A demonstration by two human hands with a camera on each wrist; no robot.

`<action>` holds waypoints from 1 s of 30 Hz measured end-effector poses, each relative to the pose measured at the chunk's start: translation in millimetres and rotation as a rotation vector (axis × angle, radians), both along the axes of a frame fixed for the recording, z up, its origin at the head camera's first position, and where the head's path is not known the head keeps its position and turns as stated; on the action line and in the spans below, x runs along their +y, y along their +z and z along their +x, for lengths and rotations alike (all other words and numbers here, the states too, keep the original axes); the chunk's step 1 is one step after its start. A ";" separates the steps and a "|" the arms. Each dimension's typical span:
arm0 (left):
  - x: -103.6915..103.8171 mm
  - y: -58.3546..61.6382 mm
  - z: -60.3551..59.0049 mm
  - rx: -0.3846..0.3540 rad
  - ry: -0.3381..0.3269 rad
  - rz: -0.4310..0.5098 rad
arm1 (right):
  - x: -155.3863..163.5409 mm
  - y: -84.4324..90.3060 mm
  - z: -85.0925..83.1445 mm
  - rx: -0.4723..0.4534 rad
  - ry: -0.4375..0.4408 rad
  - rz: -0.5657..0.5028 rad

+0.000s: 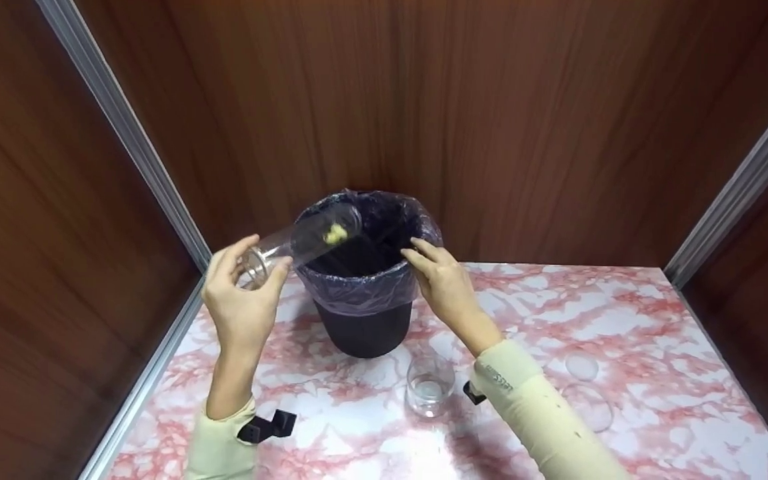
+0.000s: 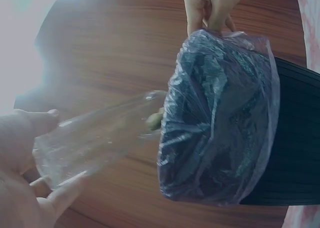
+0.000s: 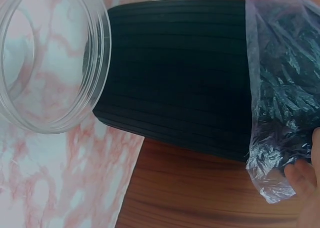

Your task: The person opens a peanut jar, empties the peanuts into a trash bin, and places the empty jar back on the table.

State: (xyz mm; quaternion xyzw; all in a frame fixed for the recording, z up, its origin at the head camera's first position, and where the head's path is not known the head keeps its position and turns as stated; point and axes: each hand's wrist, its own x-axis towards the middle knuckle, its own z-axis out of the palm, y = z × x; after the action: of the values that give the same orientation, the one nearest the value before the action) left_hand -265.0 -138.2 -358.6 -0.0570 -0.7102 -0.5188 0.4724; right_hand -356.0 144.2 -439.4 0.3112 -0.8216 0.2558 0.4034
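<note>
— Jar (image 1: pixel 304 241), clear plastic: where is it?
— Tilted over the bin (image 1: pixel 365 320), mouth above the bin's rim, a yellowish bit (image 1: pixel 335 233) near that mouth. The left hand (image 1: pixel 243 300) has fingers and thumb wrapped round its base.
— And the right hand (image 1: pixel 443 280)?
— Fingers pinch the bin's purple liner (image 1: pixel 364 293) at the rim's right side.
— The surface?
— Pink-veined marble table (image 1: pixel 637 320); 1 empty glass jar (image 1: pixel 429 385) stands just in front of the bin, 2 clear lids (image 1: pixel 584 387) lie well right of it.
— The room?
— Dark wood panels (image 1: pixel 491 100) with metal corner strips (image 1: pixel 124 127) close behind the bin.
</note>
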 end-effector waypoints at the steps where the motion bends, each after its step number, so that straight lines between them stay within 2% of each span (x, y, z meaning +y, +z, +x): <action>1: 0.3 1.4 -0.2 0.024 0.004 0.002 | -0.6 -0.3 -0.1 -0.002 0.000 0.000; 4: -0.2 1.8 -1.8 0.043 0.019 -0.047 | -1.9 -1.4 0.3 -0.007 0.002 -0.001; 8: -2.3 -4.0 -2.1 0.003 0.030 -0.156 | -2.1 -3.3 0.1 -0.010 0.008 -0.004; 10: -3.1 -6.4 -1.8 -0.011 0.024 -0.171 | -1.4 -3.5 -0.8 -0.012 0.006 -0.005; 14: -1.9 -4.5 0.7 -0.006 0.007 -0.160 | -0.3 -3.2 -2.3 -0.013 -0.002 -0.004; 19: 7.3 9.7 16.8 0.018 -0.016 -0.125 | -1.4 -2.0 -2.4 0.004 -0.002 -0.011; 22: 8.4 10.6 22.6 0.048 -0.032 -0.112 | -1.9 -3.1 -2.7 0.012 -0.004 -0.010; 27: -0.2 -0.5 14.8 0.076 -0.047 -0.152 | -1.1 -3.7 -2.1 0.010 -0.011 -0.007; 30: -5.1 -4.0 8.7 0.056 -0.057 -0.238 | -0.7 -2.0 -1.2 0.018 -0.013 -0.017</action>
State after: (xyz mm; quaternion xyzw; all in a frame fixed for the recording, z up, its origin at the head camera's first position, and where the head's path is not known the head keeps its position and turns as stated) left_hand -256.3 -143.2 -362.6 -0.1473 -0.7515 -0.4423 0.4669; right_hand -357.2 143.5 -441.4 0.3045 -0.8177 0.2573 0.4153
